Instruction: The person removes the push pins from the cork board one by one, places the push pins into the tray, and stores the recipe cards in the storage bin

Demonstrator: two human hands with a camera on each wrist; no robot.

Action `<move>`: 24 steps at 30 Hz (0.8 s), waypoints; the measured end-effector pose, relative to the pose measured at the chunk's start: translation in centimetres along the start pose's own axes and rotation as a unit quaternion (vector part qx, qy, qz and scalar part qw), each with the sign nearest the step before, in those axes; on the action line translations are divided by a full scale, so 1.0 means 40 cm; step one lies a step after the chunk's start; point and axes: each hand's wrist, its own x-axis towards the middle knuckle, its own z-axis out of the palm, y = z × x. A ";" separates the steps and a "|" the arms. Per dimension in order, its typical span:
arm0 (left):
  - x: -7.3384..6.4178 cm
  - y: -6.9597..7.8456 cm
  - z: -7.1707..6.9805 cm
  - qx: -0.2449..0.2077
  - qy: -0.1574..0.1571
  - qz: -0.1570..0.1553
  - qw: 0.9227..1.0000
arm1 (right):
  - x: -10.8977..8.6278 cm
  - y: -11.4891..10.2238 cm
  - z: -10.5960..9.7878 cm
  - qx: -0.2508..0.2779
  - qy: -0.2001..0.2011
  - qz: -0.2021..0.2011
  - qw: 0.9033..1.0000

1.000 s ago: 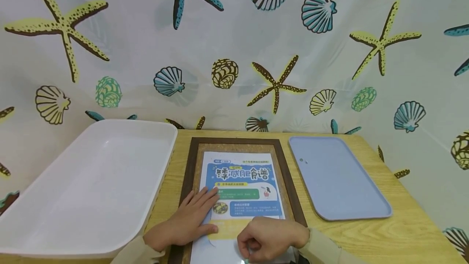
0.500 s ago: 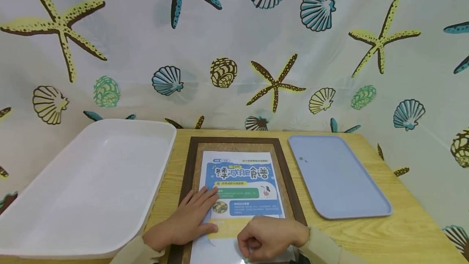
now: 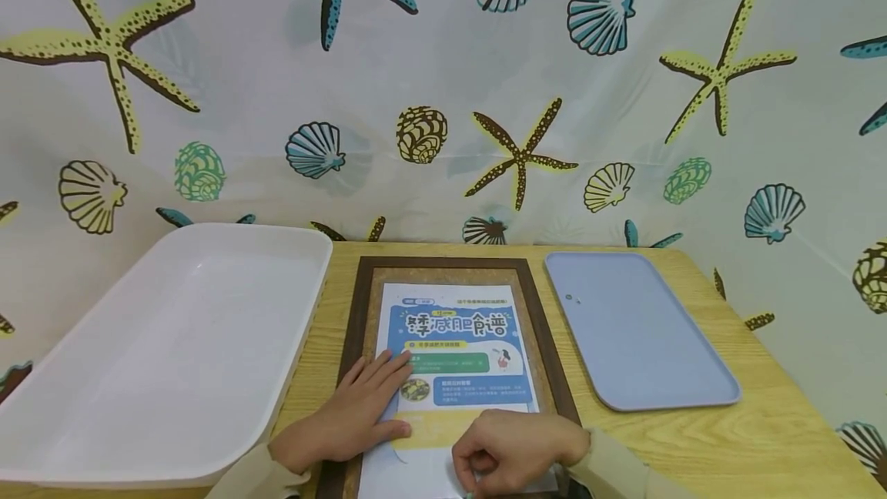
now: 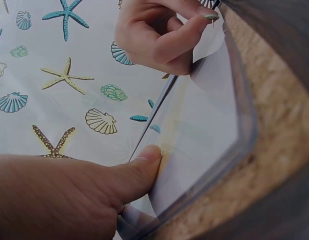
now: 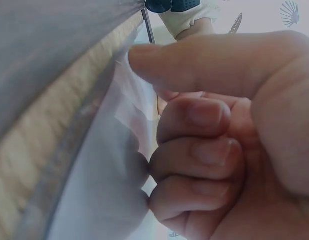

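A printed sheet [image 3: 450, 426] with blue, green and yellow blocks lies on a cork board [image 3: 443, 276] in a dark brown frame. My left hand [image 3: 356, 410] rests flat on the sheet's left side, fingers spread; its thumb presses near the sheet's edge in the left wrist view. Close to the sheet's bottom, my right hand [image 3: 516, 449] pinches a green thumbtack [image 4: 211, 16] between thumb and index finger, its thin pin pointing at the board side. The other right fingers [image 5: 199, 155] are curled over the paper. In the right wrist view, the thumb hides the thumbtack.
Left of the board stands a large white basin [image 3: 173, 345]. A light blue tray [image 3: 644, 337] lies to the right, with small thumbtack-like bits [image 3: 570, 297] near its left rim. Behind the wooden table [image 3: 693, 453] hangs a curtain [image 3: 388, 199] printed with shells and starfish.
The head view has tilted slightly. My right hand has shifted a tiny bit to the right, still pinching the thumbtack; my left hand stays on the sheet.
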 end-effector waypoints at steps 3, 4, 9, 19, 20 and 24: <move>0.004 0.000 -0.002 0.001 0.001 0.002 1.000 | -0.002 0.001 -0.003 0.011 0.003 0.006 1.000; 0.005 0.000 -0.002 0.001 0.001 0.003 1.000 | -0.003 0.002 -0.004 0.012 0.004 0.008 1.000; 0.012 0.000 -0.002 0.001 -0.006 0.002 1.000 | -0.012 0.009 -0.008 0.006 0.019 0.027 0.999; 0.013 -0.001 0.002 -0.002 -0.012 -0.018 1.000 | -0.037 0.004 -0.044 -0.021 0.065 0.078 0.995; 0.012 -0.001 0.001 -0.005 -0.014 -0.019 1.000 | -0.040 0.006 -0.049 -0.022 0.069 0.078 0.994; 0.012 0.000 -0.002 -0.008 -0.015 -0.014 1.000 | -0.057 0.017 -0.065 -0.018 0.085 0.071 0.994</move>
